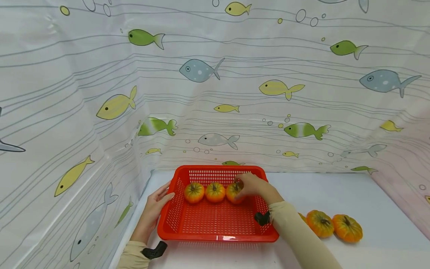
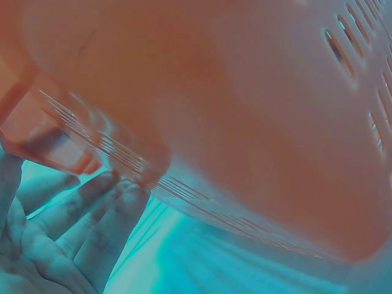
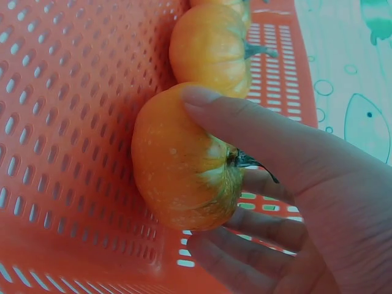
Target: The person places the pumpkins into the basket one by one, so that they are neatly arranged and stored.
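A red plastic basket (image 1: 188, 237) with slotted walls stands on the white table. Three small orange pumpkins sit in a row along its far side: a left pumpkin (image 1: 194, 193), a middle pumpkin (image 1: 215, 192) and a right pumpkin (image 1: 231, 193). My right hand (image 1: 252, 185) holds the right pumpkin, the thumb over its near side and the fingers around the other, as the right wrist view (image 3: 177, 159) shows. At the basket's left side my left hand (image 1: 155, 203) touches the wall with nearly straight fingers (image 2: 116, 226); the thumb lies at the rim.
To the right of the basket more pumpkins lie on the table: one pumpkin (image 1: 320, 223), another pumpkin (image 1: 348, 228), and one partly hidden by my right sleeve (image 1: 297, 233). A fish-patterned sheet (image 1: 248, 112) rises behind the table and on both sides.
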{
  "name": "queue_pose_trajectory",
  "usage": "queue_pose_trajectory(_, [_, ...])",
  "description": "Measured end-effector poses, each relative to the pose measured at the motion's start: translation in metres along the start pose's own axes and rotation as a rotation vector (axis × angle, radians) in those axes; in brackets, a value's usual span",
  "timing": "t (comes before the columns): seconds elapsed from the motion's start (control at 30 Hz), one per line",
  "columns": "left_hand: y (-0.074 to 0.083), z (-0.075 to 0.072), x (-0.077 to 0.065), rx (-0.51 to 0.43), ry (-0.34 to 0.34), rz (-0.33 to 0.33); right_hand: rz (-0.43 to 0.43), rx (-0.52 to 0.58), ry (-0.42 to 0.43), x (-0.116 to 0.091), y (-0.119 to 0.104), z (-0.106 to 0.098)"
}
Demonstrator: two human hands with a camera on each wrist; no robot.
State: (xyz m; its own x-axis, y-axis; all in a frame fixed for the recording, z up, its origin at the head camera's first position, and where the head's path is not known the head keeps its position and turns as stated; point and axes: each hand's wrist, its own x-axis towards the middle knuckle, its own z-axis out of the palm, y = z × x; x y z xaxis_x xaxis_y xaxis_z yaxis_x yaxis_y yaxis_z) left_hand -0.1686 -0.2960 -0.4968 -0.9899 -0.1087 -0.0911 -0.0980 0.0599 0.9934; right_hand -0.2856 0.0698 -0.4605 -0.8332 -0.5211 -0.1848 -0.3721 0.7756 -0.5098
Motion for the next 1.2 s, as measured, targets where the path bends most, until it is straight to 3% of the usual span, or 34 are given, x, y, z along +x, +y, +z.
queue_pose_trajectory(0.7, [-0.0008, 0.0004, -0.0024, -0.020, -0.024, -0.013, -0.023, -0.017, 0.021, 0.0000, 0.0040, 0.0022])
queue_pose_trajectory(1.2, [-0.0005, 0.0008, -0.0010, -0.001, -0.004, -0.017, -0.014, 0.024, 0.017, -0.0006, 0.0028, 0.0014])
